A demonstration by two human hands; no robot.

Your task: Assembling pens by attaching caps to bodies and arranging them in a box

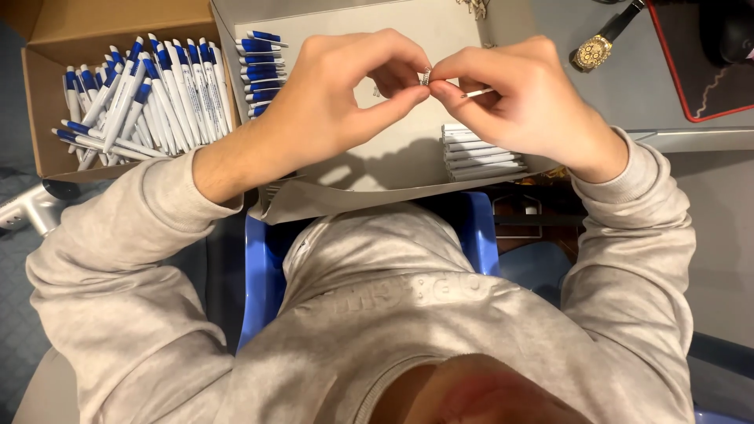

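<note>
Both hands pinching tiny pen parts over the grey tray.

Our left hand [338, 94] has thumb and forefinger pressed together on a small metal spring [425, 76], and it touches our right hand [522, 98], which pinches a thin white refill [477, 93] that pokes out sideways. Both sit above the tray [393, 157], roughly at its middle. On the tray we've got a row of blue pen halves [261, 71] at the left and a stack of white barrels [481, 153] under the right wrist. A cardboard box [47, 102] with finished blue-and-white pens [141, 98] sits off to the left, and a gold watch [595, 49] lies on the desk, top right.
</note>
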